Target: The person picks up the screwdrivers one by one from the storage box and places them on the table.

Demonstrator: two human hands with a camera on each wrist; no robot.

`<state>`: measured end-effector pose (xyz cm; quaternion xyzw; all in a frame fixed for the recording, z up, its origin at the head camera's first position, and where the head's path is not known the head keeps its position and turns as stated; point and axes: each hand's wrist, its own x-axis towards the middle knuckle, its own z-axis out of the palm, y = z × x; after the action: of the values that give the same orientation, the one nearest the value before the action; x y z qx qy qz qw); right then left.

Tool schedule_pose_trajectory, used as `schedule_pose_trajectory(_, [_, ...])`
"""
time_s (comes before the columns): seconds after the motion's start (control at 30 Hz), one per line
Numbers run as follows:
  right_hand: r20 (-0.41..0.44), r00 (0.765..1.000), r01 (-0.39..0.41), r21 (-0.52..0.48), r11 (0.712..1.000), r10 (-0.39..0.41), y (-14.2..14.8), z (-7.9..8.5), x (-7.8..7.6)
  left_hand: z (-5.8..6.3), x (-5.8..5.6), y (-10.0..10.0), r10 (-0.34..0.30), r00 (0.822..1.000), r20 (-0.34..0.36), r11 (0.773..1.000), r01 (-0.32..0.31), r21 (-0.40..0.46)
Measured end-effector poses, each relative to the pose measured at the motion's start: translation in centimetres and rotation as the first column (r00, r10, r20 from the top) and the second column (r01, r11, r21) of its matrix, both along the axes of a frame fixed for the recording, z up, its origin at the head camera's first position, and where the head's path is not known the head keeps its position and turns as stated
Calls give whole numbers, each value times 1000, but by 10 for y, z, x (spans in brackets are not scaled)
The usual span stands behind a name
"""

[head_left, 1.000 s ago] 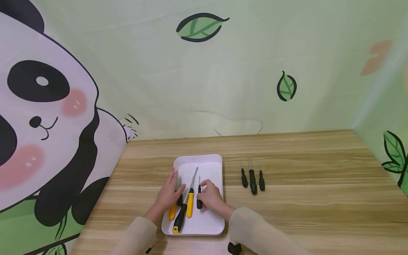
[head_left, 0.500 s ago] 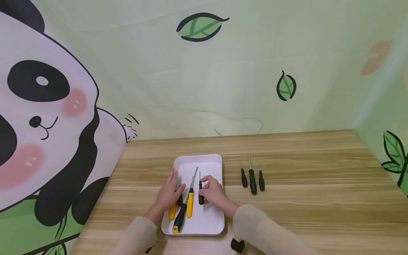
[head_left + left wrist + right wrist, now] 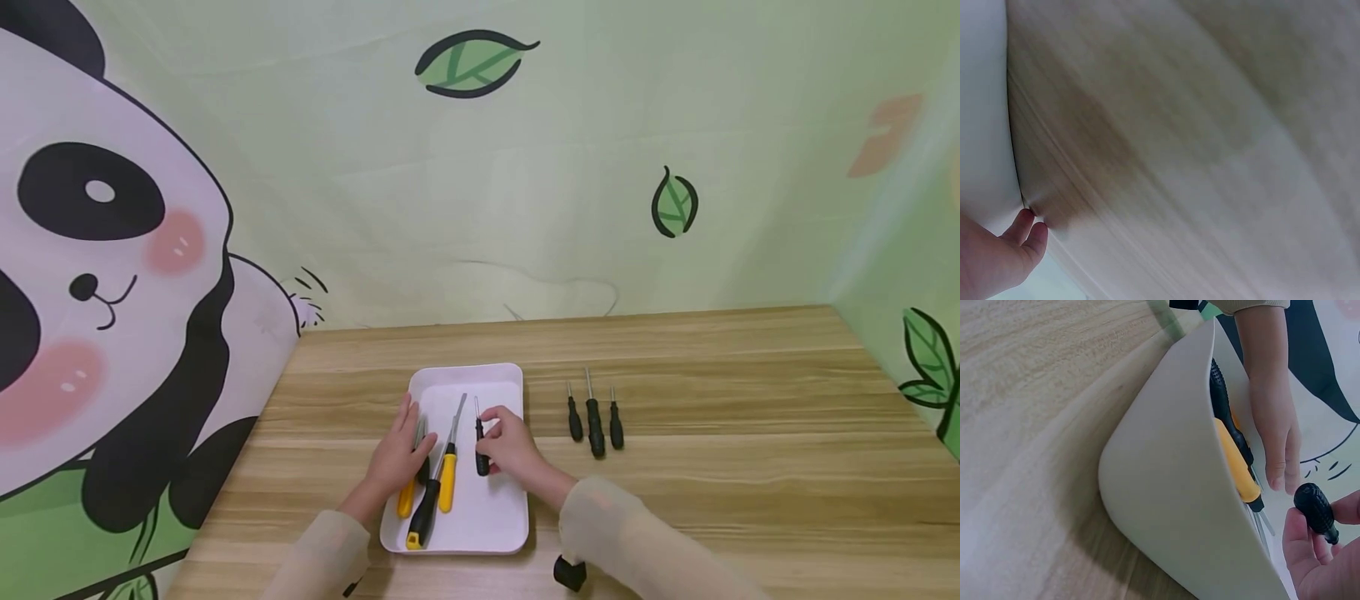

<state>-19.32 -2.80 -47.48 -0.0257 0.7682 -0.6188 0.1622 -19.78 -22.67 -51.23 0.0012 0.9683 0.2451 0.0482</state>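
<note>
My right hand [image 3: 516,450] pinches a small black-handled screwdriver [image 3: 482,450] over the right half of the white tray [image 3: 498,533], its thin shaft pointing away from me. In the right wrist view, fingers and thumb hold the ribbed black handle [image 3: 1315,507]. My left hand [image 3: 393,457] rests at the tray's left rim with fingers extended; fingertips [image 3: 1036,237] touch its outer side. Partly beneath that hand lie tools with yellow and black handles. Beside them in the tray are a large black-and-yellow screwdriver [image 3: 424,515] and a yellow-handled tool [image 3: 447,482] with a metal shaft.
To the tray's right, a row of black screwdrivers [image 3: 595,429] lies on the wooden table [image 3: 712,467], shafts pointing away. A dark object [image 3: 569,572] sits by the right sleeve. A wall cloth [image 3: 360,167] with a panda and leaves stands behind the table.
My right hand has moved a little right and away from me, carrying the small screwdriver from beside the yellow-handled tool. My left hand has stayed in place.
</note>
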Motion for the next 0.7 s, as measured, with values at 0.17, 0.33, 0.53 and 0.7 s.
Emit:
schedule_pose_trajectory(0.17, [8,1000,-2,-4,1000,2,2,1,0,0,0,0,-10,1000,-12,1000,9,-10])
schedule_pose_trajectory(0.33, [11,1000,-3,-29,1000,4,3,2,0,0,0,0,-5,1000,-11,1000,5,-4])
schedule_pose_trajectory(0.53, [-5,1000,6,-65,998,-6,8,3,-1,-1,0,0,-2,1000,-9,1000,2,6])
schedule_pose_trajectory(0.7, [-1,1000,20,-64,998,-20,12,5,-3,0,-1,-1,-4,1000,-7,1000,4,7])
